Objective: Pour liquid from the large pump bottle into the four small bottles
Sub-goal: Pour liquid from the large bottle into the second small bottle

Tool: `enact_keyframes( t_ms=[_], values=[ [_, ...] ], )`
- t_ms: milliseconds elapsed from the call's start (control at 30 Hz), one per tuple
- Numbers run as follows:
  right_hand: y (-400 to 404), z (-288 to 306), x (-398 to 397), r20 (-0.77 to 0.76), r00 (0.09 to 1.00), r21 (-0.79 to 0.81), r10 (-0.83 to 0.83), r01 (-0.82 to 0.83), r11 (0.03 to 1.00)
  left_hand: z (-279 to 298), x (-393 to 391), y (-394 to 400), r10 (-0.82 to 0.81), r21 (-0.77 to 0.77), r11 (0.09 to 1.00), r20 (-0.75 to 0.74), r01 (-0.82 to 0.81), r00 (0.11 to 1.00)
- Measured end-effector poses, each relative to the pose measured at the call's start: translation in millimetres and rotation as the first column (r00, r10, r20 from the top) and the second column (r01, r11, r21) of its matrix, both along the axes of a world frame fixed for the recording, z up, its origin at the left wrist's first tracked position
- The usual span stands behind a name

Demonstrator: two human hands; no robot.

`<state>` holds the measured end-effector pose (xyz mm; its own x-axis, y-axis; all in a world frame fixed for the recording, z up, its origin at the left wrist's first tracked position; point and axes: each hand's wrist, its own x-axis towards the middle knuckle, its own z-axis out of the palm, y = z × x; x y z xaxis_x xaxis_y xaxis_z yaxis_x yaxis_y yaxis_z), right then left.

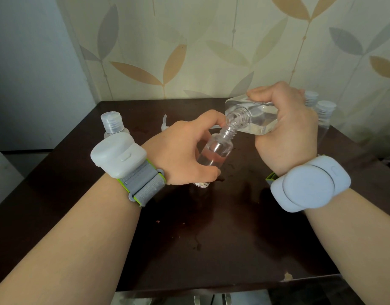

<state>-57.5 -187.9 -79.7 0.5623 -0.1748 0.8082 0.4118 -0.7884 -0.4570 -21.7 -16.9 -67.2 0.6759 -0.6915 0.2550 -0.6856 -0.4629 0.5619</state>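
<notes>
clear plastic on both bottles makes the liquid hard to read; i can't tell if a stream is running. my right hand (286, 130) hides much of the big bottle (253, 116), fingers curled round it, tipping it so its open neck sits just above the small bottle (214, 155). my left hand (185, 150) grips that one, tilted, above the dark counter (211, 238). a capped bottle (112, 124) stands far left, half behind my wrist device (118, 153); two more (321, 108) stand behind my right hand. the pump (164, 124) peeks out past my left hand.
</notes>
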Motion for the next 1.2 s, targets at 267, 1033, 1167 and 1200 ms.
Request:
enact_keyframes(
  t_ms=[267,1033,1167,1200],
  values=[
    [0.1,-1.4,1.0,0.012,1.0,-0.013,-0.004,0.004,1.0,1.1,-2.5,0.6,0.018,0.0,1.0,-0.026,-0.018,1.0],
    [-1.7,0.7,0.7,0.006,1.0,-0.016,0.0,0.001,1.0,2.1,-4.9,0.3,0.038,0.011,0.999,-0.032,-0.038,0.999],
    [-0.5,-1.6,0.8,0.012,1.0,-0.016,0.013,-0.013,1.0,1.3,-3.4,0.3,0.026,0.007,1.0,-0.021,-0.026,0.999],
    [0.0,-2.3,1.1,0.014,1.0,-0.015,0.011,-0.011,1.0,1.1,-2.8,0.3,0.024,0.01,1.0,-0.016,-0.024,1.0]
  ],
)
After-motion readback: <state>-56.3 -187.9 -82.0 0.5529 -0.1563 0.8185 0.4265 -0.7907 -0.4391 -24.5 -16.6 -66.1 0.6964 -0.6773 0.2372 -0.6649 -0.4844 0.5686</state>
